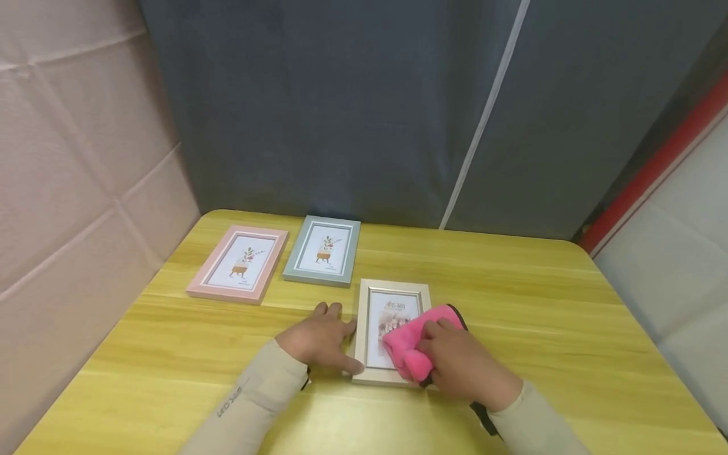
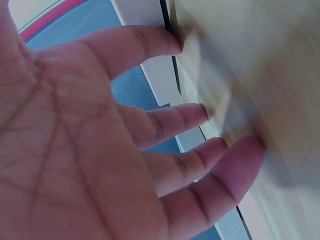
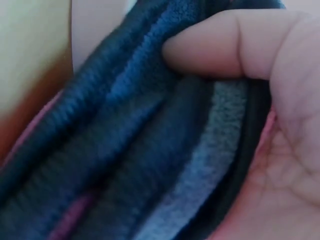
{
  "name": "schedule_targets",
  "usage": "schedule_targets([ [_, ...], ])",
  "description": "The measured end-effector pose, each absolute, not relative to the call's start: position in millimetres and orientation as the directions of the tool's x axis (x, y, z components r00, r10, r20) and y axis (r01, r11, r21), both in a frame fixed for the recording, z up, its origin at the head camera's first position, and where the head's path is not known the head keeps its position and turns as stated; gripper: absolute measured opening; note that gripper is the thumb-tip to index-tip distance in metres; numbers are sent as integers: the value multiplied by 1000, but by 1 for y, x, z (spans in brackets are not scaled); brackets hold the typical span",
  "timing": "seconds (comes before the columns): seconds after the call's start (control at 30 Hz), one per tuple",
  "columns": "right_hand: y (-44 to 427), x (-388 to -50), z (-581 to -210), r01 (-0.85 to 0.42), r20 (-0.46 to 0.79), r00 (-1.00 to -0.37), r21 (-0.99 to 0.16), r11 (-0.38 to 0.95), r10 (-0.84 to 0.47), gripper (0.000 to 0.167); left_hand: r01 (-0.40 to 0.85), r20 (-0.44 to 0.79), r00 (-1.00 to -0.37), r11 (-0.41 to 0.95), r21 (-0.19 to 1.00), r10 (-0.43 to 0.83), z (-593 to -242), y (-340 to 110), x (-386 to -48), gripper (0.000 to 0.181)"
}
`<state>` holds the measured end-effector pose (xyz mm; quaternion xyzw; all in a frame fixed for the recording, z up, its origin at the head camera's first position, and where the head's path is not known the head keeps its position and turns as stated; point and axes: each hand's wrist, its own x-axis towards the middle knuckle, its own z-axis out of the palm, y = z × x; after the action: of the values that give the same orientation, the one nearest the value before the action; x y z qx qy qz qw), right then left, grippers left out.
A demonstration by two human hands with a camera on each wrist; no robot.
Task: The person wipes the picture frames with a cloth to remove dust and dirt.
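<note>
Head view: the right hand [image 1: 463, 363] grips a pink cloth [image 1: 406, 341]; under its curled fingers, a cream picture frame [image 1: 380, 322], touched by the spread-fingered left hand [image 1: 321, 338].

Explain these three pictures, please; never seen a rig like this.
No robot here: a person works with a bare left hand and right hand. The wide picture comes from a head-worn camera looking forward and down; the close-ups come from one camera on each wrist. On the table lie three picture frames: a pink frame, a blue-grey frame and, nearest the person, a cream frame. The right hand holds a dark-edged pink cloth over the cream one; the left hand's thumb touches its edge.
</note>
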<state>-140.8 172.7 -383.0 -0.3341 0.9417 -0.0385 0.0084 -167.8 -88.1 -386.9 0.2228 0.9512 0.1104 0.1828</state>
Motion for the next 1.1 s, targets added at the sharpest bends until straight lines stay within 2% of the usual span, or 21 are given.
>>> schedule_targets([
  [0.4,171,-199,-388,-507,-31,-859,-97,857,-512,18,406,-301,-828,876,260,473,-387,-88,-171,90],
  [0.6,173,-208,-393,-484,0,-872,-153,862,-489,26,401,-300,-827,873,278,475,-387,-88,-170,91],
  [0.8,180,-193,-385,-512,37,-853,-255,820,-521,16,389,-299,-831,874,291,469,-387,-87,-169,92],
  [1.1,185,-138,-360,-616,-9,-763,-294,731,-647,27,371,-302,-837,880,299,455,-386,-88,-169,92],
])
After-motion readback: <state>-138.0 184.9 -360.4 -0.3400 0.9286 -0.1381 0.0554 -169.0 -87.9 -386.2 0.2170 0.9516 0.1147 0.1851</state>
